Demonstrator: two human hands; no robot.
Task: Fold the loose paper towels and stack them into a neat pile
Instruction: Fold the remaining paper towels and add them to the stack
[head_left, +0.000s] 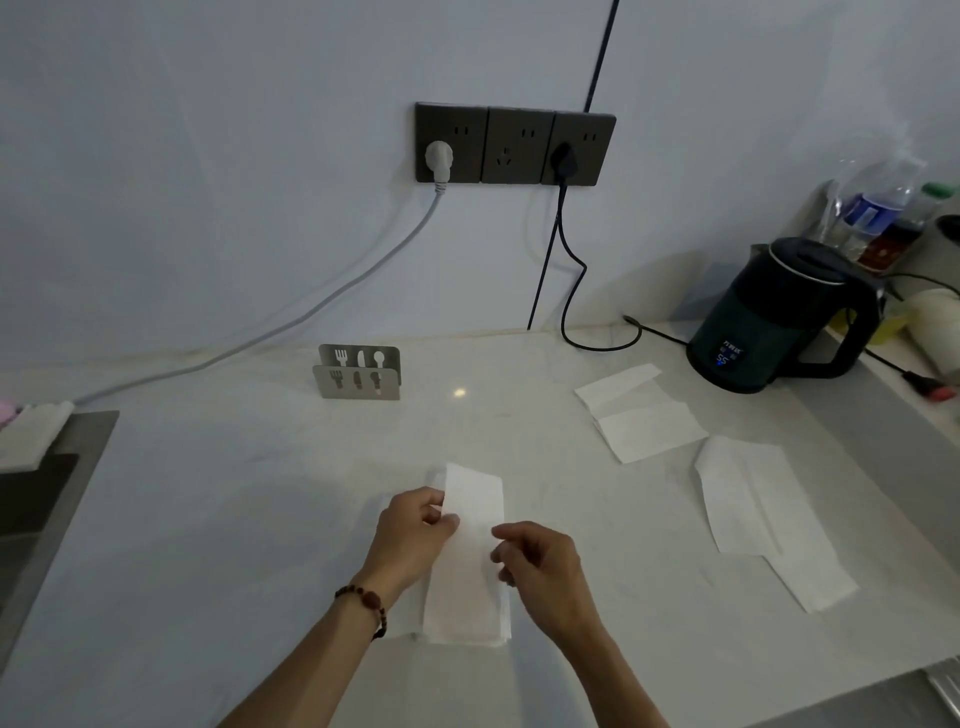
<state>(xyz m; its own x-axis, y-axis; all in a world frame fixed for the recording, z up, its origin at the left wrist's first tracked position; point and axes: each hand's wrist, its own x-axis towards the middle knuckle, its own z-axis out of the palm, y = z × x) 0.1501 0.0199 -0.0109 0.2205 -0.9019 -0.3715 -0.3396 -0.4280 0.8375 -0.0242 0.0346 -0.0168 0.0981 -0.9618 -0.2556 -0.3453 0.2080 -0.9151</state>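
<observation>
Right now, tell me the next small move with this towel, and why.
Probably lay the folded towel flat onto the pile beneath it and press it square. The left hand pinches its edge, the right hand hovers beside it with nothing clearly held, and two loose towels are waiting to the right.

I see both forearms reaching forward and converging. My left hand (415, 530), a beaded bracelet (366, 605) at its wrist, pinches a paper towel (467, 561) between thumb and curled fingers. My right hand (540, 566) sits just beside it, fingers curled inward at the sheet's opposite edge.
</observation>
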